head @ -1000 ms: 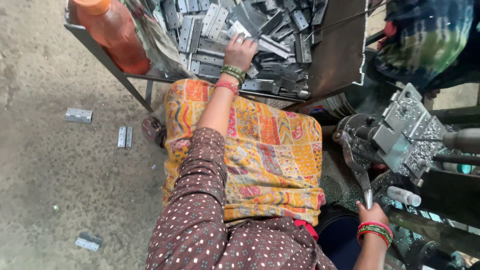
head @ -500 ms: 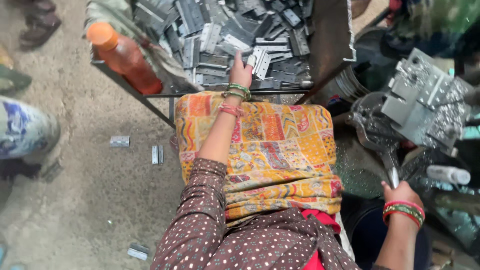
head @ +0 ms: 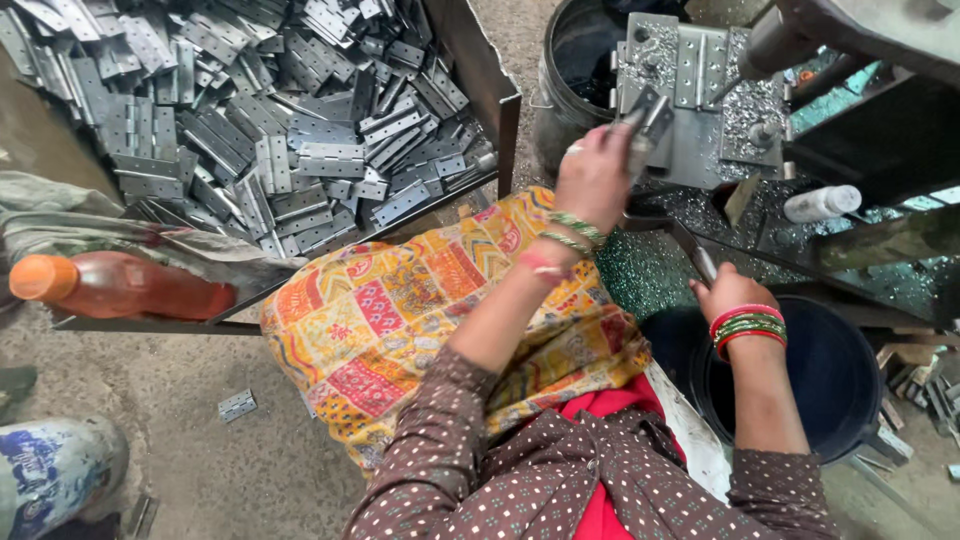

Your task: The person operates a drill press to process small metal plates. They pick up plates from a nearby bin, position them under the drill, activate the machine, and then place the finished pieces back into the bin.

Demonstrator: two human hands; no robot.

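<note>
Metal hinge (head: 648,118) sits in the left hand (head: 592,178), raised up against the grey fixture plate (head: 690,80) of the press. Fingers are closed around its lower edge; the upper leaf stands clear above the knuckles. Judged from its look: thin stamped steel, stiff, light for one hand, with hard edges and a bare, possibly oily face that may slide. The two leaves pivot on the knuckle pin, so it likely flops unless both are pinched together. Best hold seems to be across the flat leaves near the barrel, away from cut edges.

Right hand (head: 728,292), with red and green bangles at the wrist, is closed on a dark lever handle (head: 700,262) that runs up toward the machine.

Metal shavings (head: 640,270) lie thick under the plate. A white bottle (head: 822,203) lies on its side at right. A dark bucket (head: 840,380) stands below the right hand.

To the left, a tray (head: 500,110) is heaped with like hinges (head: 300,150); an orange bottle (head: 120,285) rests beside it. One loose hinge (head: 237,405) lies on the floor.
</note>
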